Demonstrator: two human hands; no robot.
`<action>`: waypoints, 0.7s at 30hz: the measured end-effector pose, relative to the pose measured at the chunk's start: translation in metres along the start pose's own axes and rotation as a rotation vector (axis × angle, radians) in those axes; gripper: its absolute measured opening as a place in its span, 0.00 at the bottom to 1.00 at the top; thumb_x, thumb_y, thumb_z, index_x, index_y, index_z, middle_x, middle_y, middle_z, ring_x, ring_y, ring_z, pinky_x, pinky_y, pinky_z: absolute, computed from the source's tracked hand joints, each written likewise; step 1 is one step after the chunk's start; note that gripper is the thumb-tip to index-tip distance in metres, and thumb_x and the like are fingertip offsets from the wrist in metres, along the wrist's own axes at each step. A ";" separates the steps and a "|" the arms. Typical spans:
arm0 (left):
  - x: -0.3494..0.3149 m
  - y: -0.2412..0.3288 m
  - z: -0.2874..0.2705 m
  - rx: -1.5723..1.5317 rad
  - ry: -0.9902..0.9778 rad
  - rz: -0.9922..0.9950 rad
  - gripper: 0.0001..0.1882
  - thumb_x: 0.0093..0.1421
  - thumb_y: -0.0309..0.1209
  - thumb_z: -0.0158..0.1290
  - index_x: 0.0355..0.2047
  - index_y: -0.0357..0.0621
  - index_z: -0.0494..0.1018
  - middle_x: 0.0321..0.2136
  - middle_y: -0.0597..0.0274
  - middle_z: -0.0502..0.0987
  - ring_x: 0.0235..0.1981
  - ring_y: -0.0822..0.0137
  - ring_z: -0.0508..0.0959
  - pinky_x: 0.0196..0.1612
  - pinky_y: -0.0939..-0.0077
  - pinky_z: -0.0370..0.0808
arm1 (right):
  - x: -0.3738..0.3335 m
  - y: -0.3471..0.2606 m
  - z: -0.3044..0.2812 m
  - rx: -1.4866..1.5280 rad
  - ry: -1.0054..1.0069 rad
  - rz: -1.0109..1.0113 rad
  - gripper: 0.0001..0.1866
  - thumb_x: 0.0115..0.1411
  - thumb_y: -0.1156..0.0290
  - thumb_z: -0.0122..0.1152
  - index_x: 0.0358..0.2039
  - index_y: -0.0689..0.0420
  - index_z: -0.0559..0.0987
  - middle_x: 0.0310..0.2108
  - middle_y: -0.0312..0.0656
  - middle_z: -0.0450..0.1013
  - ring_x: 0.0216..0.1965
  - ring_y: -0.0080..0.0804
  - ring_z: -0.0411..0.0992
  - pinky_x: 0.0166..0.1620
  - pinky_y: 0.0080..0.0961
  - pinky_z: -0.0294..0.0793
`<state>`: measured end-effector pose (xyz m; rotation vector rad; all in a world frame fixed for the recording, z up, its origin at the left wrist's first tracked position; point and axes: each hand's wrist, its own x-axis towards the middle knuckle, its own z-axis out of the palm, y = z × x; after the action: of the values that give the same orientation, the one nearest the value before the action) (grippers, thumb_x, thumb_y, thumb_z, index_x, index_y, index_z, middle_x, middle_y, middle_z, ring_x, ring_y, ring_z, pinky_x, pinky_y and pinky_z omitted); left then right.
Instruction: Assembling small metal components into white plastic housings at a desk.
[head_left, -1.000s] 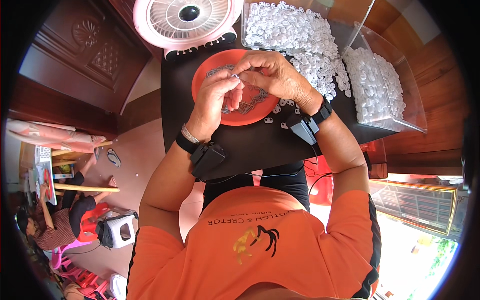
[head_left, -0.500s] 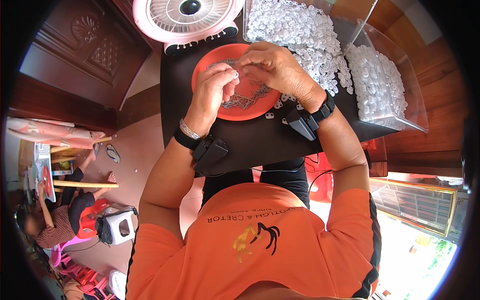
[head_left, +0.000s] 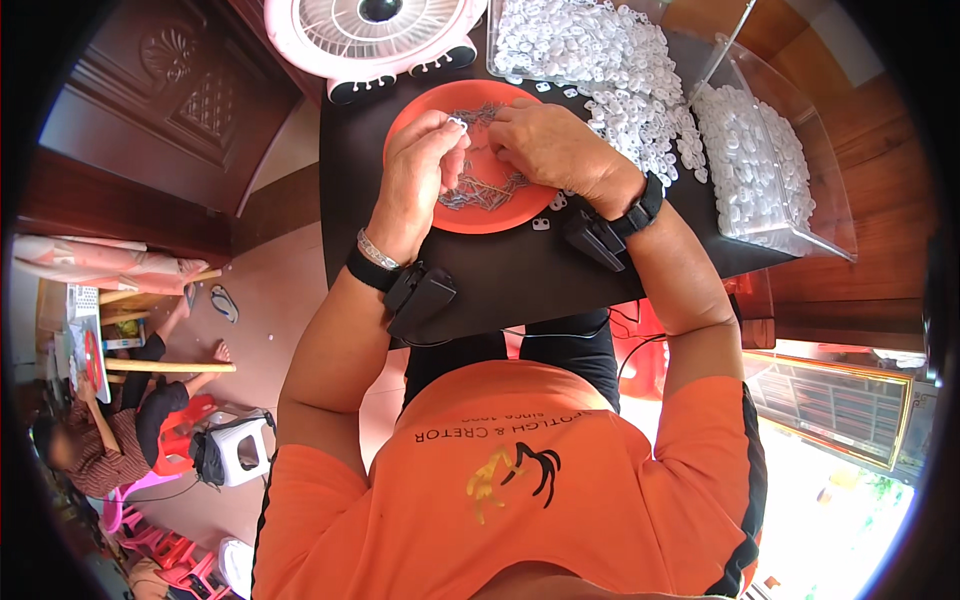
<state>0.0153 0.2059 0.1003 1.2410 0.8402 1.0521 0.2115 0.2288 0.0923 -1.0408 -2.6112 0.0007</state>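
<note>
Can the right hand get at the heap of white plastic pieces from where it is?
Probably yes. The right hand is over the orange plate, and the heap of white plastic pieces lies loose on the dark table just beyond, with nothing between.

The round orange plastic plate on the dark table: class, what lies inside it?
The round orange plastic plate holds a loose heap of thin metal wire pieces. The left hand and right hand cover part of it, so anything beneath them cannot be seen.

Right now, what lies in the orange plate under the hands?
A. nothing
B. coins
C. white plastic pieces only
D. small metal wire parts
D: thin grey metal wire parts lie in the orange plate, below the left hand and right hand.
</note>
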 end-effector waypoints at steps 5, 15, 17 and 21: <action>0.001 0.001 -0.002 0.008 0.039 -0.031 0.11 0.61 0.34 0.45 0.25 0.42 0.70 0.16 0.70 0.67 0.16 0.80 0.63 0.21 0.86 0.58 | 0.001 0.001 0.004 0.068 0.063 0.041 0.06 0.50 0.73 0.55 0.30 0.58 0.72 0.29 0.44 0.70 0.37 0.44 0.70 0.39 0.36 0.70; 0.003 0.000 -0.002 0.007 0.042 -0.034 0.11 0.61 0.34 0.45 0.26 0.41 0.70 0.17 0.70 0.68 0.17 0.80 0.65 0.21 0.87 0.59 | 0.006 0.002 -0.003 0.593 0.154 0.290 0.08 0.56 0.76 0.54 0.37 0.62 0.74 0.30 0.40 0.76 0.31 0.28 0.74 0.38 0.23 0.72; 0.002 0.000 -0.001 0.005 0.031 -0.033 0.11 0.61 0.34 0.45 0.26 0.41 0.71 0.17 0.70 0.68 0.17 0.80 0.65 0.21 0.86 0.59 | 0.006 0.004 -0.004 0.681 0.142 0.298 0.09 0.57 0.76 0.55 0.38 0.62 0.75 0.31 0.37 0.76 0.31 0.22 0.73 0.38 0.21 0.72; 0.001 -0.001 0.001 0.031 0.011 -0.056 0.11 0.61 0.34 0.45 0.28 0.40 0.71 0.17 0.69 0.68 0.17 0.80 0.65 0.21 0.87 0.60 | 0.006 0.002 -0.009 1.089 0.087 0.399 0.08 0.59 0.75 0.54 0.39 0.63 0.75 0.31 0.35 0.75 0.32 0.18 0.72 0.38 0.16 0.72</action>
<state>0.0173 0.2066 0.0991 1.2324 0.8977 1.0053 0.2116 0.2333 0.1026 -1.0125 -1.7756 1.2555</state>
